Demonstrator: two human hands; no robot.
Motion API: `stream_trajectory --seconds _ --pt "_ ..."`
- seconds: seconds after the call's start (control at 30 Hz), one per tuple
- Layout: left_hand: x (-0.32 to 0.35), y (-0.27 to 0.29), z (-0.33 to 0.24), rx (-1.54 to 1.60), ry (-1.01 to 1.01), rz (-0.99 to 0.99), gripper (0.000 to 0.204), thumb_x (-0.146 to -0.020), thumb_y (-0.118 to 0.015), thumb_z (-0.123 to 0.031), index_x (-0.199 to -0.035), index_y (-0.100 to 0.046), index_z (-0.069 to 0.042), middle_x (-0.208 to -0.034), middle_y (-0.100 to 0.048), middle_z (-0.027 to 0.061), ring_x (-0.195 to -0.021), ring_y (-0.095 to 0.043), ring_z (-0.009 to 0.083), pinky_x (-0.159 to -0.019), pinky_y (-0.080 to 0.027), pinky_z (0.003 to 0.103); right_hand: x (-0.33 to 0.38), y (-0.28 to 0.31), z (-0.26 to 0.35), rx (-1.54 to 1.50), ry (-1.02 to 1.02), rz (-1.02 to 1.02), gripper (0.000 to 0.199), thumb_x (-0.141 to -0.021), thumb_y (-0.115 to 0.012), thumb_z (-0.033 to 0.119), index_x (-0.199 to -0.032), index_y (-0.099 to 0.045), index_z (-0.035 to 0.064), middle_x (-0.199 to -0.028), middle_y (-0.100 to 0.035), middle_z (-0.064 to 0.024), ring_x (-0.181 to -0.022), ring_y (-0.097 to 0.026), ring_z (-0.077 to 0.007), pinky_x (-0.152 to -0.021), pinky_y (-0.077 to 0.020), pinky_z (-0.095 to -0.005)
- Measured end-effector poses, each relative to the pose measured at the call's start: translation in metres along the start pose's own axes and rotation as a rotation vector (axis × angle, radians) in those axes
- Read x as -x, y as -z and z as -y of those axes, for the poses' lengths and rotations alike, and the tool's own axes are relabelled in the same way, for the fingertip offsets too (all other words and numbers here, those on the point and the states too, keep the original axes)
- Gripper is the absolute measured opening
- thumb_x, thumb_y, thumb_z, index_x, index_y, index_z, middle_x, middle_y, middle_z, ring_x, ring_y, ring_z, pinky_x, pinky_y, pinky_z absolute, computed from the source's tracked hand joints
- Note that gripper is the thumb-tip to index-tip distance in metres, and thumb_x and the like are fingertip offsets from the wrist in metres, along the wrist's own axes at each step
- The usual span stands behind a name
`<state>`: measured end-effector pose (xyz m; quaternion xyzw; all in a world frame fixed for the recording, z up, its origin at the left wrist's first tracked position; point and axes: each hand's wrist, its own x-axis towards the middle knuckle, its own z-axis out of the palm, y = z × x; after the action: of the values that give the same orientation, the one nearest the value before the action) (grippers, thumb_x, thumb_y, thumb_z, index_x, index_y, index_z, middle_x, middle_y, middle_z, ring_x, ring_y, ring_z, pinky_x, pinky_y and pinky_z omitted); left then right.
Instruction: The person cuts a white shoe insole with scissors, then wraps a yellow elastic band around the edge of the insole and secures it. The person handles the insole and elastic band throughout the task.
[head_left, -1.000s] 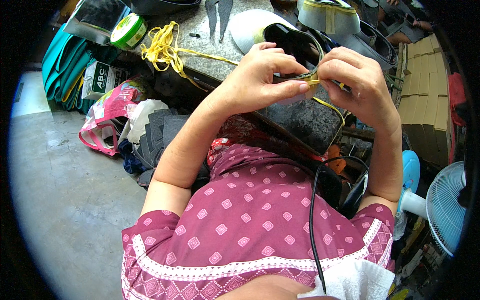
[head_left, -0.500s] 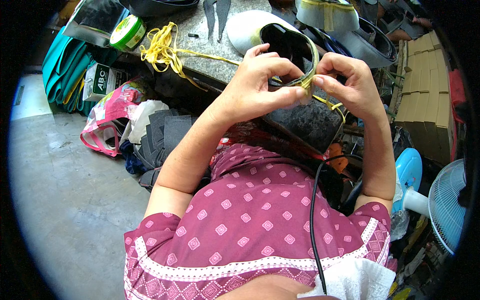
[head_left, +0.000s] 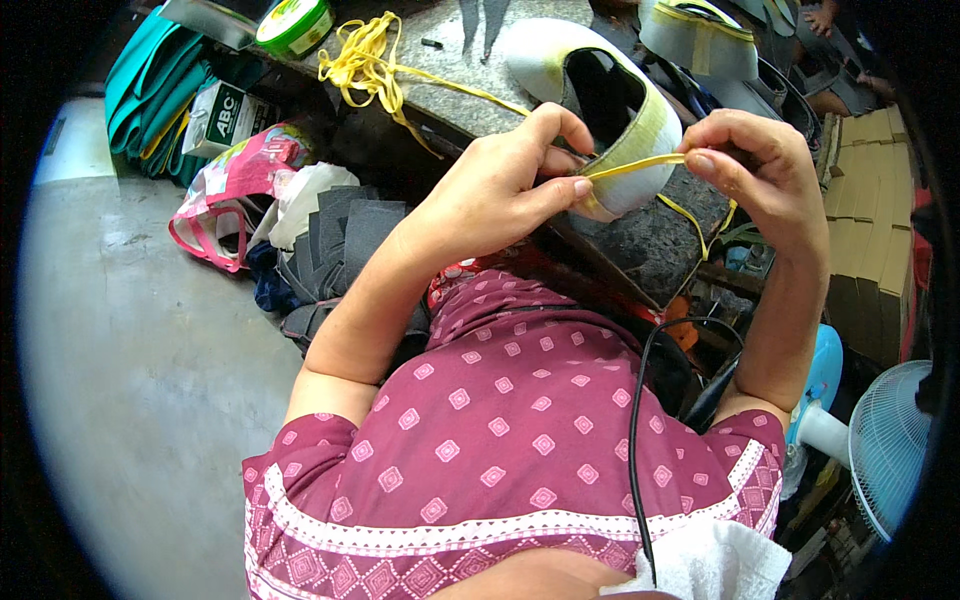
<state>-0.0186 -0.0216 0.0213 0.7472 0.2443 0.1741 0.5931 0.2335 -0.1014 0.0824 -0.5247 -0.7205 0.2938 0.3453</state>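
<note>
My left hand (head_left: pixel 492 190) pinches the edge of a white curved piece with a black lining (head_left: pixel 655 125), which looks like a shoe upper. Its rim has a yellowish coating. A narrow yellow tape (head_left: pixel 638 164) stretches from my left fingertips across the outside of the piece to my right hand (head_left: pixel 765 172). There, thumb and forefinger hold it taut. More tape hangs below the right hand. A loose tangle of the same yellow tape (head_left: pixel 362 62) lies on the grey work surface (head_left: pixel 445 98), one strand running toward my left hand.
At the far left are a green tub (head_left: pixel 295 27), folded teal cloth (head_left: pixel 150 90), a small box (head_left: pixel 225 118) and a pink bag (head_left: pixel 215 205). Similar white pieces (head_left: pixel 700 42) lie at the far right. Stacked tan cartons (head_left: pixel 865 210) and a fan (head_left: pixel 890 450) stand on the right.
My right hand has moved right, away from the left, drawing the yellow tape straight between them. The white piece has turned to show more of its outer side.
</note>
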Motion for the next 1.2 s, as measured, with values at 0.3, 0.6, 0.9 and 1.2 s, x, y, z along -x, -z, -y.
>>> stream_trajectory --seconds 0.3,0.6,0.9,1.2 --pt "0.007 0.005 0.005 0.307 -0.068 0.079 0.045 -0.095 -0.058 -0.002 -0.137 -0.048 0.008 -0.122 -0.063 0.0119 -0.109 -0.060 0.0147 -0.097 -0.048 0.029 -0.020 0.008 0.000 -0.039 -0.075 0.096 0.017 -0.088 -0.070 0.015 -0.086 -0.065 -0.0017 -0.077 -0.059 0.0014 -0.071 -0.053 -0.0047 -0.062 -0.0423 -0.0205" --pt "0.010 0.004 0.009 0.365 -0.052 0.087 0.048 -0.094 -0.057 -0.001 -0.139 -0.045 0.009 -0.121 -0.063 0.0147 -0.109 -0.061 0.0159 -0.097 -0.048 0.030 -0.034 0.000 -0.019 0.042 -0.033 0.107 0.016 -0.089 -0.071 0.014 -0.091 -0.066 -0.0012 -0.079 -0.063 -0.0003 -0.075 -0.057 -0.0063 -0.068 -0.0471 -0.0223" --pt "0.012 0.003 0.014 0.419 -0.054 0.114 0.052 -0.093 -0.057 0.000 -0.142 -0.042 0.007 -0.120 -0.064 0.0157 -0.108 -0.062 0.0168 -0.095 -0.048 0.030 -0.039 -0.013 -0.017 0.318 0.129 0.017 0.013 -0.084 -0.073 0.008 -0.091 -0.067 -0.0006 -0.078 -0.064 -0.0033 -0.071 -0.059 -0.0086 -0.064 -0.0498 -0.0236" --pt "0.003 0.003 0.011 0.448 -0.003 0.070 0.066 -0.077 -0.067 -0.040 -0.125 -0.053 0.003 -0.106 -0.064 0.0095 -0.088 -0.063 0.0140 -0.082 -0.048 0.024 -0.036 -0.028 -0.020 0.368 0.110 0.011 0.014 -0.080 -0.074 0.005 -0.089 -0.066 -0.0002 -0.077 -0.063 -0.0058 -0.070 -0.061 -0.0104 -0.064 -0.0505 -0.0251"
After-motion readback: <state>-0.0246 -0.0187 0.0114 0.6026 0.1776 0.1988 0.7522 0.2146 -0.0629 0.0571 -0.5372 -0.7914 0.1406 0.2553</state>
